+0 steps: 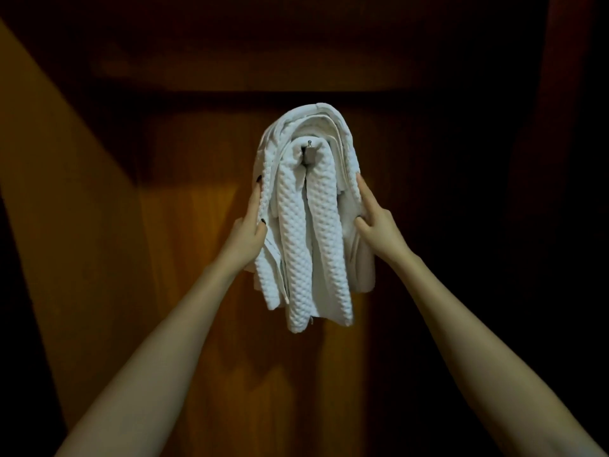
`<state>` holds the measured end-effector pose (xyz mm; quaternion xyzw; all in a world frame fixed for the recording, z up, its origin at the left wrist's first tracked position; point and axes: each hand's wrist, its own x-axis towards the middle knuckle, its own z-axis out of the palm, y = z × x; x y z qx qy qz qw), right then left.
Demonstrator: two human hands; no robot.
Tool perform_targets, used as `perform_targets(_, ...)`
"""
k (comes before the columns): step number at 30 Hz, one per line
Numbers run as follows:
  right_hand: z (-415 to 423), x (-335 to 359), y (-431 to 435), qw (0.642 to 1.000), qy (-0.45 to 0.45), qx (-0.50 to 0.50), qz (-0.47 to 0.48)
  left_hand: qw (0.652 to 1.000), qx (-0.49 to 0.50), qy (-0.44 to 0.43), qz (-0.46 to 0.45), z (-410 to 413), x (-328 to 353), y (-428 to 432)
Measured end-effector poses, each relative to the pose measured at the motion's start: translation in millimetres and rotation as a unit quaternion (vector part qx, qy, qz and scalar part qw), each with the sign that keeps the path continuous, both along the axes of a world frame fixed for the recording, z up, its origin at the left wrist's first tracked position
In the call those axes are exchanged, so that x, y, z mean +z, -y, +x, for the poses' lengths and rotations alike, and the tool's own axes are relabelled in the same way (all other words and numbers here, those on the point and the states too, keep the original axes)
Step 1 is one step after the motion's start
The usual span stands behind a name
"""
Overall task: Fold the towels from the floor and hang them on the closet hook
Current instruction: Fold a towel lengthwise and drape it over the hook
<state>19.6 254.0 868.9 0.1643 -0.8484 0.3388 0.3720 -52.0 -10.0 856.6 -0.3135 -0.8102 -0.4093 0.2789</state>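
White towels [309, 232] — bumpy waffle weave; silver hook [309, 153] — brown wooden panel [197, 225].

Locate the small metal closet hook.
In the head view, the small metal closet hook shows centre frame under the white waffle-textured towels, above the left hand and right hand.
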Motion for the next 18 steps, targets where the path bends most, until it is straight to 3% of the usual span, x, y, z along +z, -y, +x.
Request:
perform_targets(5,19.1,-2.6,-3.0,0.996,0.074,-0.039,0.009,0.998,0.001,-0.005,-0.062,28.8,-0.1,13.0)
perform_targets(11,64.4,-40.2,25.5,0.994,0.092,-0.048,0.026,0.98,0.131,0.026,-0.145,85.8,-21.5,26.3)
perform_targets(18,139.1,-143.7,70.0,0.969,0.212,-0.056,0.115,0.946,0.157,0.054,-0.278,197.1,-116.6,25.2)
